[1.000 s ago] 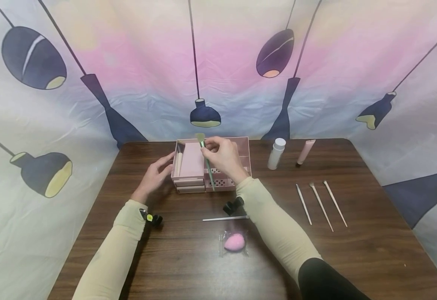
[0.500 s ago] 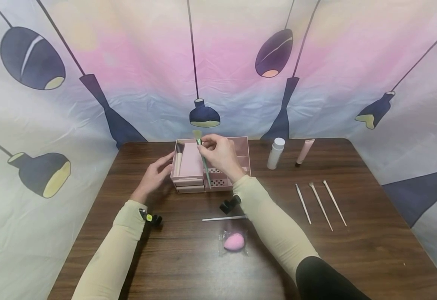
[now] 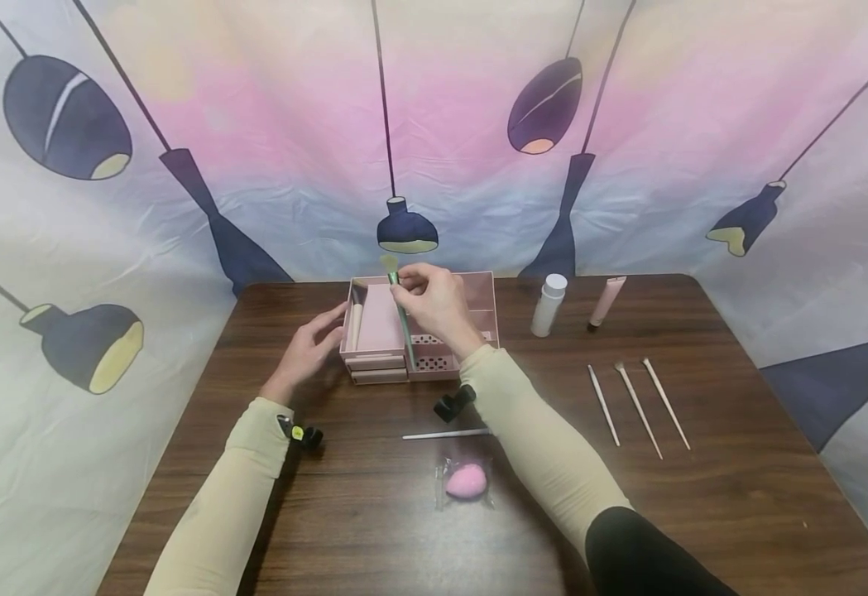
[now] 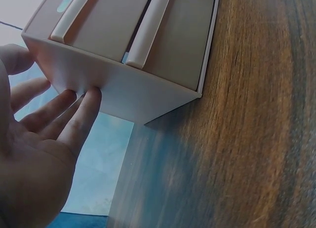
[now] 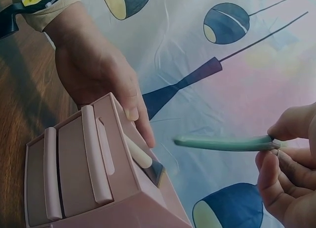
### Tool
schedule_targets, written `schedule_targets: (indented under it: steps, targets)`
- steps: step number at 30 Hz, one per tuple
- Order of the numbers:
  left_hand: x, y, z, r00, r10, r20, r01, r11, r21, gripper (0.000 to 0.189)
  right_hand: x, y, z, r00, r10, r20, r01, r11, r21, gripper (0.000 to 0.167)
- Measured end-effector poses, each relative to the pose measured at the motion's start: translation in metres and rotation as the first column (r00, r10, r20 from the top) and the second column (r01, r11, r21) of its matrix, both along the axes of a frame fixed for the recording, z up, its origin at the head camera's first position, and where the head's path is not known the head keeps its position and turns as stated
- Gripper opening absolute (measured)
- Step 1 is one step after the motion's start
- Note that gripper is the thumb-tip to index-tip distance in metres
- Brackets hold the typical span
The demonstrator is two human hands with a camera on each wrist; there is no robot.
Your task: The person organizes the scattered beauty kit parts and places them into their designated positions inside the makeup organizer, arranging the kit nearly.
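Note:
A pink desktop organizer [image 3: 383,324] with two small drawers stands at the back of the table. My left hand [image 3: 307,352] rests on its left side; in the left wrist view straight fingertips touch the side wall [image 4: 111,87]. Above the organizer, my right hand [image 3: 439,308] pinches a makeup brush with a green handle [image 5: 224,143] between thumb and fingers, near its metal collar. The brush leans, with pale bristles up and its handle end pointing down toward the front. Another brush with a cream handle [image 3: 357,321] lies in the organizer's narrow left compartment.
On the right are a white bottle [image 3: 549,306], a pink tube [image 3: 607,305] and three slim brushes, the middle one [image 3: 638,411] among them. In front lie a white slim stick [image 3: 444,434], partly behind the right sleeve, and a wrapped pink sponge [image 3: 467,481]. A printed cloth [image 3: 314,223] hangs behind.
My right hand has moved slightly left and up with the green brush, which now stands a little more upright. The left hand has stayed against the organizer.

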State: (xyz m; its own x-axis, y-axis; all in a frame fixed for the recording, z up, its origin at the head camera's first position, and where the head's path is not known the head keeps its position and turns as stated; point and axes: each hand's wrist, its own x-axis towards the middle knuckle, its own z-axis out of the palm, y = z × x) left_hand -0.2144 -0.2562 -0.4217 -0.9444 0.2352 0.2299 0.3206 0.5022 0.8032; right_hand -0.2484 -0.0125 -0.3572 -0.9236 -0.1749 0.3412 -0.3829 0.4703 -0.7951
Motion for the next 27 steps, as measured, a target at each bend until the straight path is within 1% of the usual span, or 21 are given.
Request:
schedule_targets:
  steps: [21,27]
  targets:
    - [-0.0005,-0.0005,-0.0011,1.000,0.003,0.011,-0.003,1.000,0.000,0.048,-0.0052,-0.0060,0.0033,1.000,0.008,0.025,-0.009,1.000,0.016,0.025]
    - [-0.0009,0.0002,-0.0015,1.000,0.005,-0.006,-0.005,1.000,0.002,0.047,-0.0093,-0.0099,0.0010,1.000,0.005,0.008,-0.005,1.000,0.015,0.024]
